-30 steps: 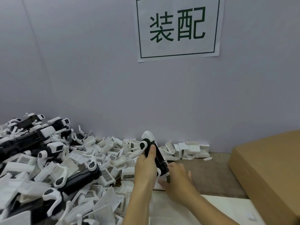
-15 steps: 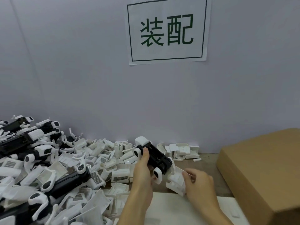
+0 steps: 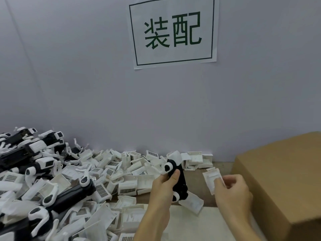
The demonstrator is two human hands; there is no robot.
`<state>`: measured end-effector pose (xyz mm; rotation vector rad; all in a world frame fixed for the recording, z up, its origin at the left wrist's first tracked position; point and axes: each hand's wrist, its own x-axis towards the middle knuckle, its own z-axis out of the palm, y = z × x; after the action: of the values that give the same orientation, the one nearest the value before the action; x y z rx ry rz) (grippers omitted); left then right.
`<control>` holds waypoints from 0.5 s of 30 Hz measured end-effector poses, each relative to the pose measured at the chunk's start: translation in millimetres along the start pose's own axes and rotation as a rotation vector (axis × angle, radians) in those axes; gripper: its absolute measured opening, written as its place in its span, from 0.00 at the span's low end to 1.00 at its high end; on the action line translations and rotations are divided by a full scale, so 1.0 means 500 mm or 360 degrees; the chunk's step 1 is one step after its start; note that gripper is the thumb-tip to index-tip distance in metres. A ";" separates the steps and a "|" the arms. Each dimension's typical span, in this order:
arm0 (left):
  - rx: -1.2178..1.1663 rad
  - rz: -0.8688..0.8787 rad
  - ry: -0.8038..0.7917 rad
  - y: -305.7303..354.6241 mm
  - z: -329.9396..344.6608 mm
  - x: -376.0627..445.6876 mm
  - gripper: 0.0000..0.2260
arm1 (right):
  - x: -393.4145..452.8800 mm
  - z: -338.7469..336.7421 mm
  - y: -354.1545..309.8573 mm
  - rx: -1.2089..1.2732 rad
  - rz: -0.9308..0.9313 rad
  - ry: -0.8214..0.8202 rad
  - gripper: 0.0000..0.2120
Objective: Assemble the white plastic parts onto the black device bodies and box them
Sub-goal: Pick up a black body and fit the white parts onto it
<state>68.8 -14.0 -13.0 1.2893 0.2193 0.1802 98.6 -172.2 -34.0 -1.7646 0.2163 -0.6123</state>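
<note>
Right hand point(image 3: 232, 190) now off the body point(image 3: 178, 181), lifted clear and pinching a white part point(image 3: 212, 180) between thumb and fingers; earlier it was low against the body's underside. Left hand point(image 3: 165, 185) grips the body, thumb pressed near its upper white end, body tilted, top leaning toward the wall. White piece point(image 3: 192, 202) hangs at the body's lower end, touching the table point(image 3: 213, 199); cannot tell if it is attached. Part and body apart, part to the right of the body.

Sign point(image 3: 173, 32) on the wall above the body: white sheet, dark green box border, green characters 装配. Pile point(image 3: 78, 185) of loose white parts and black bodies left of the body, several parts with grid-like vent panels; no readable text on them. More white parts point(image 3: 198, 160) behind the body at the wall. Box point(image 3: 281, 180), plain brown cardboard, right of the body, no print visible.
</note>
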 end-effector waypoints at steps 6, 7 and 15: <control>0.0112 0.0036 -0.0077 -0.009 0.020 -0.014 0.09 | -0.079 0.040 -0.042 -0.0146 -0.0591 -0.0336 0.13; 0.0097 0.0013 -0.0067 -0.008 0.019 -0.013 0.10 | -0.089 0.046 -0.046 -0.0149 -0.0678 -0.0443 0.12; -0.0043 -0.0045 0.0021 -0.016 0.002 -0.005 0.14 | -0.092 0.046 -0.039 -0.0035 -0.0855 -0.0857 0.11</control>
<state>66.7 -17.7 -20.1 1.2577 0.2457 0.1670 67.9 -126.3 -32.6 -1.9477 -0.6409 -0.4815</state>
